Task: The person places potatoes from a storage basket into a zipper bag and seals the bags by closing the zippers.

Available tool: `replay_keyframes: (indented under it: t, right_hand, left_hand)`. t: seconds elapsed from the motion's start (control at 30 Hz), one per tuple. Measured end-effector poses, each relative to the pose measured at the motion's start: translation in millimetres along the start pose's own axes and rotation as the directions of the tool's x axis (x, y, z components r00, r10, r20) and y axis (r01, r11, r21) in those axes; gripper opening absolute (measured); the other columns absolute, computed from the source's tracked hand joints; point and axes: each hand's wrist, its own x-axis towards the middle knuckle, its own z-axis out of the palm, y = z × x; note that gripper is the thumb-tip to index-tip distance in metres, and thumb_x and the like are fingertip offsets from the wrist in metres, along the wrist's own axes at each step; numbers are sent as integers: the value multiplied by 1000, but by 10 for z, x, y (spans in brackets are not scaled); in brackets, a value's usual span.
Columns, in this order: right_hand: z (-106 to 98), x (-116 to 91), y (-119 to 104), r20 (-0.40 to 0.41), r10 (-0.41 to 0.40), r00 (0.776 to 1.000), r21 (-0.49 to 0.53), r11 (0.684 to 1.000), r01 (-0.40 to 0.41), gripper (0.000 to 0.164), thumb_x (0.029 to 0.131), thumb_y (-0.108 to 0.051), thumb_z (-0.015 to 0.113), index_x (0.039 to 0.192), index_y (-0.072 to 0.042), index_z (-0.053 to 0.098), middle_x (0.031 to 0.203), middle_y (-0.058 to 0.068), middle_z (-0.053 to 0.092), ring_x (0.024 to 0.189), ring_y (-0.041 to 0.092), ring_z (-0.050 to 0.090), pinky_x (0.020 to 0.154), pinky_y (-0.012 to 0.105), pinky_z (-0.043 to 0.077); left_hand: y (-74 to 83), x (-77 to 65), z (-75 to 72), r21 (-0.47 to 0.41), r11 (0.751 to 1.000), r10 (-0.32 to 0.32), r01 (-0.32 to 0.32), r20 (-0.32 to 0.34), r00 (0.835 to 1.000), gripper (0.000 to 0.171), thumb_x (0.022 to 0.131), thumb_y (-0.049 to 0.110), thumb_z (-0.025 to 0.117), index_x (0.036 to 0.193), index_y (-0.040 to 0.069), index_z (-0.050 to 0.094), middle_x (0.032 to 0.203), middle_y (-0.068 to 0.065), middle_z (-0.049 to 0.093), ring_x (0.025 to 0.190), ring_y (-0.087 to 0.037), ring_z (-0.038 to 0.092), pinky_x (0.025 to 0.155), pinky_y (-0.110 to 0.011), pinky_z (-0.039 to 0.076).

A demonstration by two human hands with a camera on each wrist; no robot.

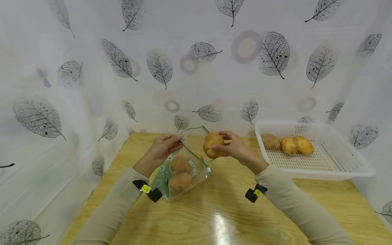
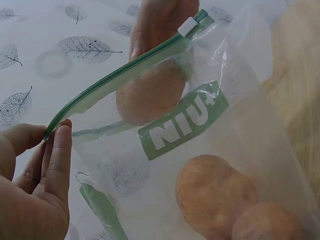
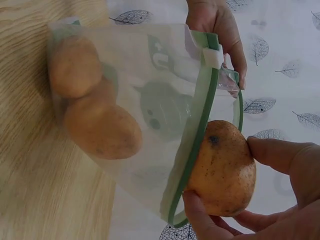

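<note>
My left hand (image 1: 162, 149) pinches the green zip edge of a clear zip bag (image 2: 125, 175) between thumb and fingers, and the bag's mouth gapes. Several potatoes (image 1: 180, 173) lie inside, low in the bag, seen through its plastic. A large potato (image 3: 222, 170) is gripped by the fingertips of my right hand (image 1: 237, 148). In the right wrist view it sits right at the bag's mouth, partly behind the green zip strip. Through the plastic in the left wrist view, this potato shows just below the zip. A white slider (image 3: 213, 57) is at one end of the zip.
A white perforated basket (image 1: 330, 172) stands on the right of the wooden table (image 1: 190, 221), with several potatoes (image 1: 289, 145) at its left end. Behind the table hangs a pale curtain (image 1: 196, 85) printed with leaves.
</note>
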Motion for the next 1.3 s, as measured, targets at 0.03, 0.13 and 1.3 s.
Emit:
replay_keyframes:
  t: [0.03,0.13,1.3]
  right_hand:
    - [5,4,0,0,2,1000,-22,1000,-2,76,90,-16,68,149,-1,23,146,28,29,127,45,42,87,41,58]
    - [10,12,6,6,0,1000,-84,996,0,75,90,-17,68,148,0,24,144,29,33,124,45,46,84,40,59]
    - [-265,146,714,72,199,977,80,976,-204,54,102,-29,47,143,5,36,138,27,48,123,38,52,102,45,49]
  left_hand:
    - [-2,0,2,0,1000,-1,1,-1,1000,27,97,-1,51,84,12,72,80,-2,68,74,-11,68,76,-20,60]
    - [-8,6,9,1,1000,-6,6,-12,1000,27,97,-1,52,84,12,72,80,-2,68,74,-11,68,75,-20,60]
    - [76,-2,0,-9,1000,1,-1,-31,1000,19,96,2,57,85,9,71,81,-4,69,75,-12,68,77,-20,59]
